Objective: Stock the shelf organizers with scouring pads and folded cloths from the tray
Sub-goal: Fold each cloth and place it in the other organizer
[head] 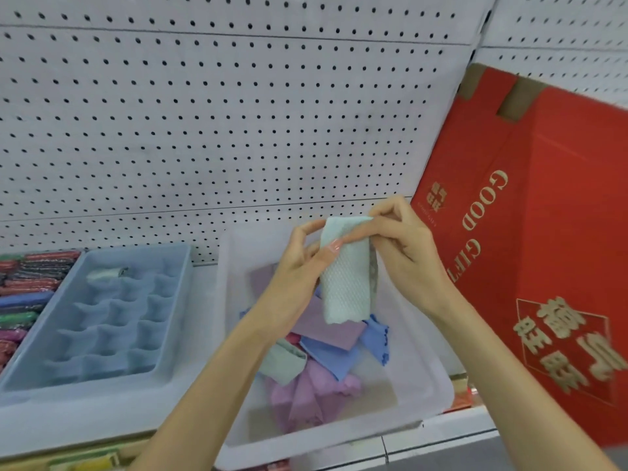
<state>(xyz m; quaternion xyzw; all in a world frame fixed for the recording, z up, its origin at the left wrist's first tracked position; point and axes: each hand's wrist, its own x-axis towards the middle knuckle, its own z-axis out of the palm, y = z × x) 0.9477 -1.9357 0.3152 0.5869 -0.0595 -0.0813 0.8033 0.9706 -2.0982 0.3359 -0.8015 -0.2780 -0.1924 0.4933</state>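
Note:
Both my hands hold a pale green textured cloth (346, 283) up above the clear plastic tray (421, 379). My left hand (302, 263) pinches its upper left edge, and my right hand (404, 239) pinches the top right corner. The cloth hangs down, folded lengthwise. In the tray lie several loose cloths: purple, blue (329, 355), pink (312, 396) and green. To the left stands a blue shelf organizer (170, 334) with many compartments; one rolled pale cloth (105, 274) sits in a far compartment.
A large red gift box (550, 266) stands close on the right of the tray. A white pegboard wall (221, 130) runs behind the shelf. Packs of colourful cloths (27, 294) are stacked at the far left. The shelf's front edge is near the bottom.

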